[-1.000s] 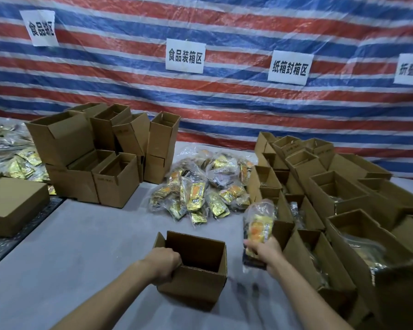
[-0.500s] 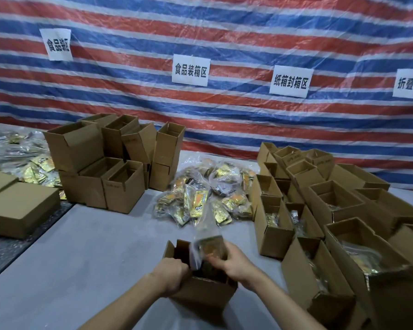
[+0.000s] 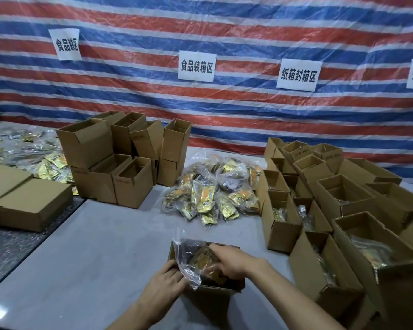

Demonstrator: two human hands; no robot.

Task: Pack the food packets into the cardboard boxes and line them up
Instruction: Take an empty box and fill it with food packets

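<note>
Two signs read 食品装箱区 [image 3: 196, 66] and 纸箱封箱区 [image 3: 299, 75]; left hand [image 3: 163, 282] grips the box [image 3: 212, 298], right hand [image 3: 229, 259] grips the packet [image 3: 196, 258].

Left hand [image 3: 167, 279] and right hand [image 3: 229, 260] meet at the open brown cardboard box [image 3: 212, 301].
The left grips the box's left wall. The right, fingers curled, holds a clear plastic food packet [image 3: 192, 259] in its opening.

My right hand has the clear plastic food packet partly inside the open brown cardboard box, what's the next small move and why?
Probably press the clear plastic food packet fully down with the right hand, since its crinkled top edge pokes above the rim of the open brown cardboard box while the left hand steadies its left wall.
</note>
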